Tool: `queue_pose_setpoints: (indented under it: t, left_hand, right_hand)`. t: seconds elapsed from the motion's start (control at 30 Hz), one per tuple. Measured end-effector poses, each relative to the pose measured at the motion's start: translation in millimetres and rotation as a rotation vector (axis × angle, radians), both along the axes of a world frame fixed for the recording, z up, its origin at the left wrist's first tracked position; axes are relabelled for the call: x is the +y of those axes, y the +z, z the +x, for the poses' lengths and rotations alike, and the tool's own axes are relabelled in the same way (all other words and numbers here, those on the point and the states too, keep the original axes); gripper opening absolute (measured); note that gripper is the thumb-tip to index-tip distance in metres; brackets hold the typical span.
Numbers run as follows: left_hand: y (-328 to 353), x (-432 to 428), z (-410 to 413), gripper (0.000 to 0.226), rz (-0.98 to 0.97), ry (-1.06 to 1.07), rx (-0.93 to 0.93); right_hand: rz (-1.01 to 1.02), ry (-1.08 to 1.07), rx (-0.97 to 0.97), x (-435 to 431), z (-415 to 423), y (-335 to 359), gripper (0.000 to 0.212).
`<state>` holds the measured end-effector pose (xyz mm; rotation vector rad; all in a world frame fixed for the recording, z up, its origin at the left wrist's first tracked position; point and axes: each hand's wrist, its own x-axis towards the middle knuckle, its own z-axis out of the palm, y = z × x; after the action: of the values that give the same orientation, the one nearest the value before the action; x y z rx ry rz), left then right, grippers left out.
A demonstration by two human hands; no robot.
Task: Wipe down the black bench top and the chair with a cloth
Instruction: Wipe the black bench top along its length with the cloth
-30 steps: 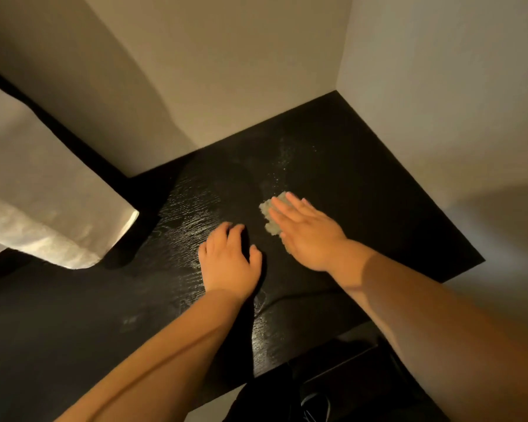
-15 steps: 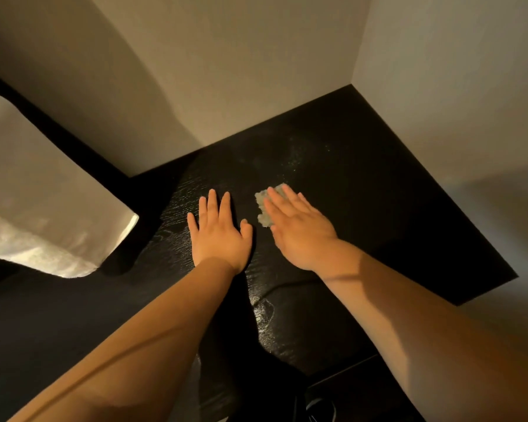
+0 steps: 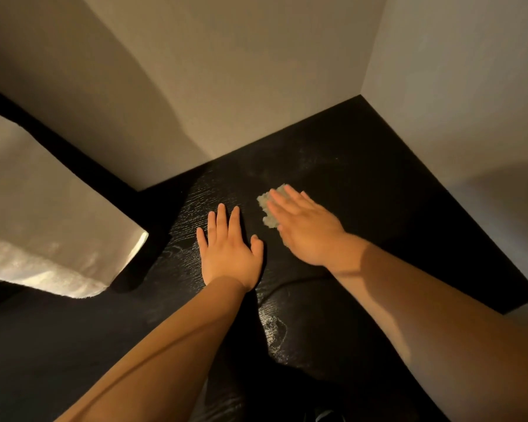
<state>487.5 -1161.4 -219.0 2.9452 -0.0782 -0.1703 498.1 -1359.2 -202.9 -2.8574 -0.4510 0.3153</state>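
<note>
A black wood-grain bench top (image 3: 378,190) fills a corner between two pale walls. A small pale cloth (image 3: 267,205) lies on it, mostly covered by my right hand (image 3: 305,226), which presses it flat with straight fingers. My left hand (image 3: 229,251) rests palm-down on the bench just left of the cloth, fingers straight and spread. Faint wet streaks show on the surface beyond the cloth. No chair is in view.
A white fabric-covered edge, like a mattress or cushion (image 3: 43,226), juts in at the left, above the bench. Pale walls (image 3: 256,71) close the back and right sides. The bench's front edge runs at the lower right.
My left hand went from curled fingers to lying flat and slid a little farther from me. My right hand with the cloth shifted slightly towards the back corner.
</note>
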Motion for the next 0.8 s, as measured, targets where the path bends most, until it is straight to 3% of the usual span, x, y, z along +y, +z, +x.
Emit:
queue_pose_setpoints:
  t: [0.17, 0.23, 0.47, 0.57, 0.73, 0.8]
  left_hand:
    - [1.9, -0.9, 0.4, 0.078, 0.005, 0.003, 0.010]
    - [1.3, -1.1, 1.4, 0.078, 0.004, -0.002, 0.013]
    - [-0.1, -0.2, 1.3, 0.078, 0.013, -0.002, 0.005]
    - [1.5, -1.7, 1.7, 0.078, 0.019, 0.006, 0.012]
    - [5.5, -3.5, 1.8, 0.080, 0.026, 0.003, 0.016]
    - [5.2, -4.3, 2.8, 0.081, 0.039, 0.006, 0.016]
  right_hand:
    - [-0.106, -0.410, 0.038, -61.5, 45.2, 3.7, 0.063]
    - [-0.107, -0.476, 0.043, -55.6, 48.2, 4.8, 0.065]
    - [0.035, -0.030, -0.067, 16.6, 5.5, -6.5, 0.061]
    - [-0.005, -0.014, -0.037, -7.4, 23.0, -6.7, 0.062]
    - [-0.127, -0.498, 0.026, -70.4, 58.8, 0.9, 0.069]
    - [-0.132, -0.598, 0.059, -64.2, 67.0, 3.5, 0.070]
